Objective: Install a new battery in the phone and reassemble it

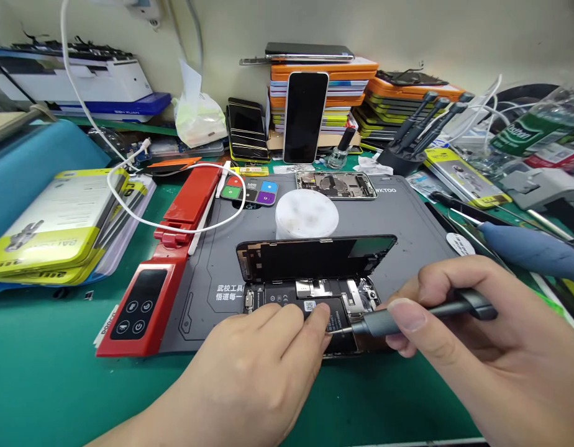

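Note:
An opened phone [331, 307] lies on the grey repair mat, its battery and metal brackets exposed. Its screen [310, 261] is tilted up on the far side and leans against a round white tub [306, 211]. My right hand [482, 347] is closed around a dark grey precision screwdriver [427, 318], held nearly level. The screwdriver's thin tip reaches over the battery to the fingertips of my left hand [263, 366]. That hand is closed over the phone's near left part, fingers curled together. Whatever its fingertips pinch is hidden.
A red device with touch buttons [138, 310] stands left on the grey mat [207, 323], crossed by a white cable [128, 214]. Behind are another opened phone housing [336, 184], an upright phone [305, 118] and a screwdriver stand [403, 158]. A blue-handled tool [533, 245] lies right.

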Motion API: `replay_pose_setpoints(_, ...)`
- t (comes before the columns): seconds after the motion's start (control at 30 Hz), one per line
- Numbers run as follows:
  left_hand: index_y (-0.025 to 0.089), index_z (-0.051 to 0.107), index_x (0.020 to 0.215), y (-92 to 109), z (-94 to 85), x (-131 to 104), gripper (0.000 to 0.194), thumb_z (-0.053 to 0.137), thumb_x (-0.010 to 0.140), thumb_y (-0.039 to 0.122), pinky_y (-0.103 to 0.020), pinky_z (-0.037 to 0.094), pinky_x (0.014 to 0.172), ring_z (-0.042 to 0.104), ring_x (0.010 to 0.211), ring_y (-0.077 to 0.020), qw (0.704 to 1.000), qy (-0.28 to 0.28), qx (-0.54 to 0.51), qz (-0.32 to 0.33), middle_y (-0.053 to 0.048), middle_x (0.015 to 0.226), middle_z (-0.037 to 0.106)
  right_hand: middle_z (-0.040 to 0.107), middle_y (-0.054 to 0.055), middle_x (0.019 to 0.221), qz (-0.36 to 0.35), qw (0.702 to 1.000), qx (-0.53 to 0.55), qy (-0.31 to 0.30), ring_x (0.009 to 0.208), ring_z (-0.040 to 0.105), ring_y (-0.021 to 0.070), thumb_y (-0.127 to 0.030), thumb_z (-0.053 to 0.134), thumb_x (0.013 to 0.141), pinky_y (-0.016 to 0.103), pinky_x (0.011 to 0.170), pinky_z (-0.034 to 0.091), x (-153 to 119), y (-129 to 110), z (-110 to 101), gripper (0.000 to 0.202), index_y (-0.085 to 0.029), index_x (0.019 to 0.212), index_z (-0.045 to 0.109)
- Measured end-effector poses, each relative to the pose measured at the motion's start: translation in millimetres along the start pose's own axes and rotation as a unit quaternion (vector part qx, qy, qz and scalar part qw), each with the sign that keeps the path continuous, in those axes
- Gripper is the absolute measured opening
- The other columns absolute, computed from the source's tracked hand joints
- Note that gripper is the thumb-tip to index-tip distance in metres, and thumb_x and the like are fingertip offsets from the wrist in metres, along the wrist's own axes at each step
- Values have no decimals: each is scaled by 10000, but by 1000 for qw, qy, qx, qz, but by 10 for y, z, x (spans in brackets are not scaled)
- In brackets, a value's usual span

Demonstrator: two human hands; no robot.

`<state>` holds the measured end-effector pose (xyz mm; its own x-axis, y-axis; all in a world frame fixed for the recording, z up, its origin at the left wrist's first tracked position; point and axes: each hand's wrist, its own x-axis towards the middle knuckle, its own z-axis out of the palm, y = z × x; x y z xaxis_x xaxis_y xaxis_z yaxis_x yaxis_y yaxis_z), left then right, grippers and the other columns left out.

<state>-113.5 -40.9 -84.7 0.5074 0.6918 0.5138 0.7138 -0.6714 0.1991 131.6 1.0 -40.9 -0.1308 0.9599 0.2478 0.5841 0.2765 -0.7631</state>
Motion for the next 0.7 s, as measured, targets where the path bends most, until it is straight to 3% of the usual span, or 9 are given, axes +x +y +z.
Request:
replay_pose_setpoints(0.17,59,705,1385,4,1,16,302,610,1101,100,-382,498,465,618,621,-202,1000,-1,7,2,7,808,645,768,-78,733,3,1000,1,5,528,762,156,-584,837,989,150,494,587,-11,11,1,333,-320,933,642)
replay_pose_setpoints(0.3,61,699,1401,14,15,15,311,616,1104,106,-381,511,478,625,634,-204,1000,-9,8,3,3,824,656,683,-16,708,78,996,-19,45,553,742,241,-772,838,863,274,443,593,19,-35,37,515,-299,908,640)
replay_pose_setpoints(0.43,59,691,1407,9,22,-5,317,613,1103,104,-382,503,474,622,635,-204,1000,-7,8,3,3,829,656,595,-3,704,109,991,-19,75,595,717,261,-897,785,798,300,442,577,108,-114,86,634,-293,897,619)
replay_pose_setpoints(0.7,60,683,1419,5,17,-11,321,595,1112,95,-377,501,481,634,645,-202,1000,-11,3,3,-1,840,662,681,2,751,129,990,-4,57,602,731,244,-856,797,850,309,512,598,10,-216,97,599,-284,880,623)
